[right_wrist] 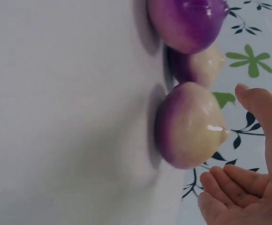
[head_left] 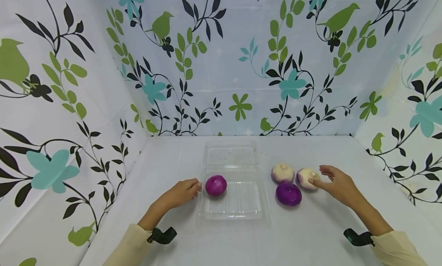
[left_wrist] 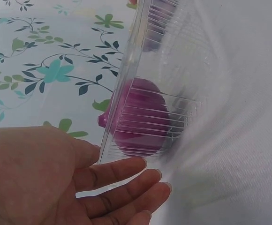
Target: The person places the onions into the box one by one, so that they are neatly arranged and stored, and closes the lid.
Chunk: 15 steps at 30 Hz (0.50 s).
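1. Nearest the camera: the left sleeve (head_left: pixel 128 246) and the right sleeve (head_left: pixel 398 247), at 7 and 5 o'clock in the head view.
2. Key relation: the pale onion (head_left: pixel 304 176) lies at 9 o'clock from the right hand (head_left: pixel 340 186), just beside its thumb. Right hand is much the nearer; from the left hand (head_left: pixel 183 192) the onion sits at 3 o'clock, well apart.
3. Long axis of the onion — none clear. Roughly round, stub pointing up off the table (head_left: pixel 235 245).
4. Right hand: thumb and fingers spread, nothing held; right wrist view appears to show a gap to the onion.
5. Left hand: fingers loosely extended at the 9 o'clock edge of the clear box (head_left: pixel 243 199). Contact — cannot tell.
6. Inside the box: one purple onion (head_left: pixel 216 186), at 3 o'clock from the left hand.
7. From the pale onion: second pale onion (head_left: pixel 282 173) at 9 o'clock, dark onion (head_left: pixel 288 194) at 8.
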Tool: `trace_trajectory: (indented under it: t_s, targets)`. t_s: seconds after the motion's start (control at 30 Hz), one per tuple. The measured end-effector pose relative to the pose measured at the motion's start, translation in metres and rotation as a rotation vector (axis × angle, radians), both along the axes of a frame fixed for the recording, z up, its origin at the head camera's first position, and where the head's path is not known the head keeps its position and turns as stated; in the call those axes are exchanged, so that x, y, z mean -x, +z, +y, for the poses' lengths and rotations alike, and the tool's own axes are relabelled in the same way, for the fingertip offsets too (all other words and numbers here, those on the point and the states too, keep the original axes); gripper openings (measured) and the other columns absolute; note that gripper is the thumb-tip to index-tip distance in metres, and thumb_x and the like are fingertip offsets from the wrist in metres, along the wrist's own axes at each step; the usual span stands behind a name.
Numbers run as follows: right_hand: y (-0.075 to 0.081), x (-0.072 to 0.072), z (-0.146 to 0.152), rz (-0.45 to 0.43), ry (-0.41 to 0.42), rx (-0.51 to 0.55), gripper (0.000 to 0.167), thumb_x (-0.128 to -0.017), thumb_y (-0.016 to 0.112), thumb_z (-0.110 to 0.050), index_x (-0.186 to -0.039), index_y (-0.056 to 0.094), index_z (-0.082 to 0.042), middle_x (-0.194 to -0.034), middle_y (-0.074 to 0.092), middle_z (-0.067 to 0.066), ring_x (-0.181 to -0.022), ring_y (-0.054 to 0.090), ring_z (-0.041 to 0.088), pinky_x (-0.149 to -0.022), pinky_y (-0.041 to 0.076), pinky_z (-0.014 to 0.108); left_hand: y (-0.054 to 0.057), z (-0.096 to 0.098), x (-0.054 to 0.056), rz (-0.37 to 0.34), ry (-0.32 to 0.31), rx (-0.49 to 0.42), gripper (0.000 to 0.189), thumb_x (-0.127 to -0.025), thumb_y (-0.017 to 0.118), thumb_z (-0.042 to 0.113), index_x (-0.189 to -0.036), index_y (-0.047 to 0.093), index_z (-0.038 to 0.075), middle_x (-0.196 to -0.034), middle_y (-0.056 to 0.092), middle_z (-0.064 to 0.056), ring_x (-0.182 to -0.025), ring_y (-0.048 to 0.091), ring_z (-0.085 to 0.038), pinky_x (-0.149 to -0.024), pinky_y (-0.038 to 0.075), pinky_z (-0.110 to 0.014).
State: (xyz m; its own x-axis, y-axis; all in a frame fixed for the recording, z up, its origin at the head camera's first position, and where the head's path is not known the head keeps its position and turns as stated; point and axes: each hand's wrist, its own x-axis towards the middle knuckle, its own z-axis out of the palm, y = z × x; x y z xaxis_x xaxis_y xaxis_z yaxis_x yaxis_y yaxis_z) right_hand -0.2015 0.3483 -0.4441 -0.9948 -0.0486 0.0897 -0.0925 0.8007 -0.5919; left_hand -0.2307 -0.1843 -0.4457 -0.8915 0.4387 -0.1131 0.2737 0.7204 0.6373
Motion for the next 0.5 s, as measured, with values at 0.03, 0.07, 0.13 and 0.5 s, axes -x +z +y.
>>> trace_trajectory:
  t_s: [0.03,0.07,0.13,0.5]
  targets:
    - [-0.003,0.0,0.001,-0.003,0.001,0.003,0.087,-0.097,0.074,-0.05,-0.149,0.044,0.013,-0.144,0.053,0.038,-0.133,0.049,0.062,-0.103,0.046,0.07,0.0,0.0,0.0,0.0,-0.001,-0.001,0.028,-0.115,0.043,0.021,-0.109,0.064,0.004,-0.093,0.067,-0.008,-0.082,0.061,-0.017,-0.077,0.051,-0.037]
    - [-0.005,0.001,0.002,-0.003,0.003,0.007,0.088,-0.097,0.074,-0.051,-0.149,0.044,0.013,-0.145,0.053,0.038,-0.133,0.049,0.062,-0.103,0.046,0.069,0.0,0.0,0.0,0.0,-0.001,-0.001,0.028,-0.115,0.043,0.021,-0.109,0.064,0.004,-0.093,0.067,-0.008,-0.082,0.061,-0.017,-0.077,0.051,-0.038]
    - [-0.01,0.002,0.004,-0.001,0.009,0.011,0.088,-0.096,0.074,-0.051,-0.149,0.044,0.013,-0.145,0.053,0.038,-0.134,0.049,0.062,-0.104,0.045,0.069,-0.001,-0.001,0.0,0.001,-0.003,-0.003,0.028,-0.115,0.042,0.021,-0.11,0.064,0.004,-0.093,0.067,-0.008,-0.083,0.061,-0.017,-0.077,0.051,-0.038]
    - [-0.031,0.006,0.009,0.029,0.058,0.018,0.085,-0.093,0.08,-0.041,-0.147,0.045,0.015,-0.144,0.055,0.037,-0.135,0.051,0.056,-0.109,0.044,0.064,-0.002,-0.001,0.0,-0.003,-0.001,-0.013,0.027,-0.114,0.044,0.022,-0.108,0.065,0.005,-0.091,0.066,-0.007,-0.081,0.06,-0.016,-0.077,0.051,-0.038]
